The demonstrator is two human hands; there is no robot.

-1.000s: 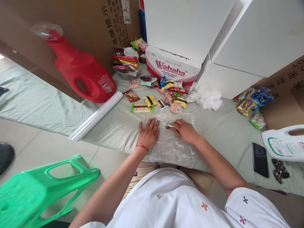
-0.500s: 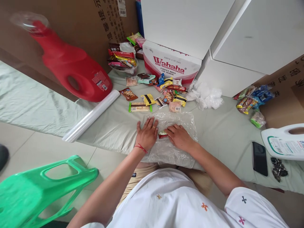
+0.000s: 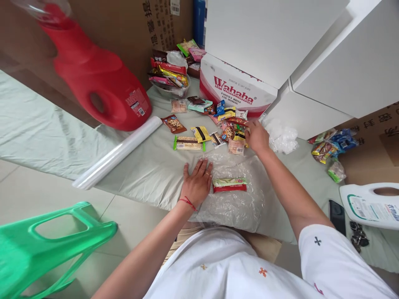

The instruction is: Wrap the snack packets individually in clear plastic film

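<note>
My left hand (image 3: 197,185) lies flat with spread fingers on the left edge of a clear plastic film sheet (image 3: 237,211). Beside it, on the film, two slim snack bars (image 3: 230,185) lie side by side, one pale green and one red. My right hand (image 3: 258,137) is at the right side of a pile of wrapped snacks (image 3: 229,120). Its thumb and forefinger are bent but apart, close to a yellow packet (image 3: 239,136); the other fingertips are partly hidden. A wafer bar (image 3: 189,143) with green ends lies nearer the left hand.
A plastic film roll (image 3: 118,151) and a red jug (image 3: 102,83) stand at left, near a snack bowl (image 3: 171,89). Behind the pile is a Wahaha carton (image 3: 237,89), with crumpled plastic (image 3: 282,135) beside it. A phone (image 3: 337,216) and white bottle (image 3: 370,203) lie right.
My right hand has left the two bars on the film and moved up and right to the snack pile. The left hand still presses on the film. The view has shifted slightly.
</note>
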